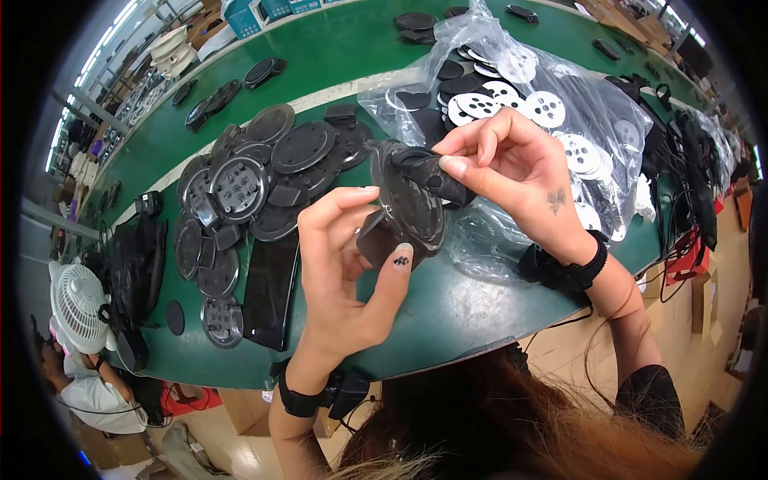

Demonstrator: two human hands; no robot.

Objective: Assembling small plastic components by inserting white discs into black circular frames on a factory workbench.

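Observation:
My left hand (340, 280) grips a black round plastic part (412, 210) by its rim and its block-like side piece, thumb in front and fingers behind. The part is tilted up over the table. Between thumb and forefinger, my right hand (524, 172) pinches a black flexible pad (432, 172) at the part's upper right edge. The pad is folded over, and I cannot tell whether it is stuck to the part. Just beyond my right hand, white round discs with holes (546, 109) and black discs lie in and on a clear plastic bag (480, 40).
Similar black round parts (240, 188) are heaped on the green table (424, 320), left of my hands. A black flat panel (270, 292) lies by the heap. More parts (264, 72) sit farther back. A white fan (80, 308) and another person's arm (112, 380) are at far left.

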